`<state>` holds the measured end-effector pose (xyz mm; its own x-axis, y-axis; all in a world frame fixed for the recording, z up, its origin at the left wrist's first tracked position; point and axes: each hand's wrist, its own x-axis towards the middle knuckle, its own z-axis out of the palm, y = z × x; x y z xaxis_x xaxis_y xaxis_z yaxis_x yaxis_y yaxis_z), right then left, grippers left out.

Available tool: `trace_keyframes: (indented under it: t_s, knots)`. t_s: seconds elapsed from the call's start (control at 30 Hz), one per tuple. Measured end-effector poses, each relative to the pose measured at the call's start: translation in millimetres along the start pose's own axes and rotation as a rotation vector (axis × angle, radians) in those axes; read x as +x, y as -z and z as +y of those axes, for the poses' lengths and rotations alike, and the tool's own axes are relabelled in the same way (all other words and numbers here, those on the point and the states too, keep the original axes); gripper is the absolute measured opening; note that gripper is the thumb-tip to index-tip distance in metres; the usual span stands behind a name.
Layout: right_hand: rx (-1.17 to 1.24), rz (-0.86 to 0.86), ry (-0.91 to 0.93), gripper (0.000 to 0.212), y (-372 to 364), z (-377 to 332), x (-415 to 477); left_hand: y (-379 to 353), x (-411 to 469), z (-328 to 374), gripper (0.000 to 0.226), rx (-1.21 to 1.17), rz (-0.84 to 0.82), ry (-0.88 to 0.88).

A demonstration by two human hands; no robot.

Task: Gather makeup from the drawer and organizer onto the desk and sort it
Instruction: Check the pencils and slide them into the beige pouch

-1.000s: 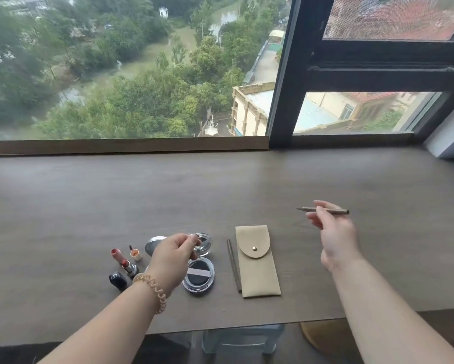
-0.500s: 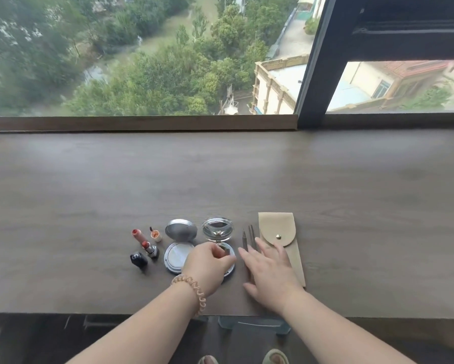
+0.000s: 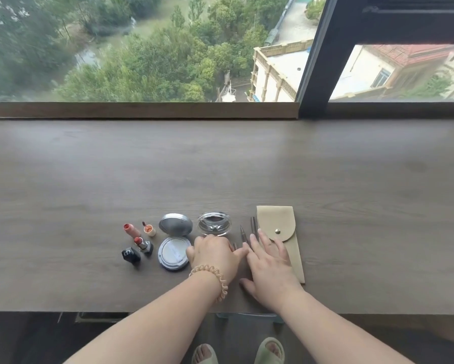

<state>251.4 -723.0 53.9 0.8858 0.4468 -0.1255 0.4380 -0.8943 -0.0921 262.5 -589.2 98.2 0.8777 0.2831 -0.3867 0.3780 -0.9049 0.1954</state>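
Note:
Makeup lies in a row near the desk's [image 3: 220, 166] front edge. At the left are a pink lipstick [image 3: 128, 228], a small orange pot [image 3: 149, 230], a red lipstick [image 3: 142, 243] and a black cap [image 3: 130, 254]. A silver cushion compact [image 3: 173, 253] lies open beside them. My left hand [image 3: 215, 254] is curled over the base of a second compact, whose clear lid [image 3: 214, 223] stands behind it. Two thin pencils [image 3: 243, 233] lie left of a beige pouch [image 3: 278, 227]. My right hand [image 3: 269, 261] lies flat with its fingers spread over the pencils and the pouch's left edge.
A wooden sill [image 3: 142, 110] and a dark window frame [image 3: 315, 61] close off the back of the desk. An open drawer's edge [image 3: 100, 317] shows under the front edge at the left. My feet in slippers [image 3: 269, 350] are below.
My right hand held a pencil in the air; that pencil now lies beside the other one and the hand is flat. My left hand came down over the second compact's base.

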Motion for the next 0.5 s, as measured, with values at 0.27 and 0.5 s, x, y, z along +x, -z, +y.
trace_keyframes:
  t_s: [0.27,0.5]
  knots:
    - [0.156,0.335,-0.234,0.026,7,18,1,0,-2,1,0.043,-0.003,0.024,-0.015]
    - [0.066,0.059,-0.369,0.02,19,12,18,2,-11,-6,0.029,-0.065,0.058,-0.01]
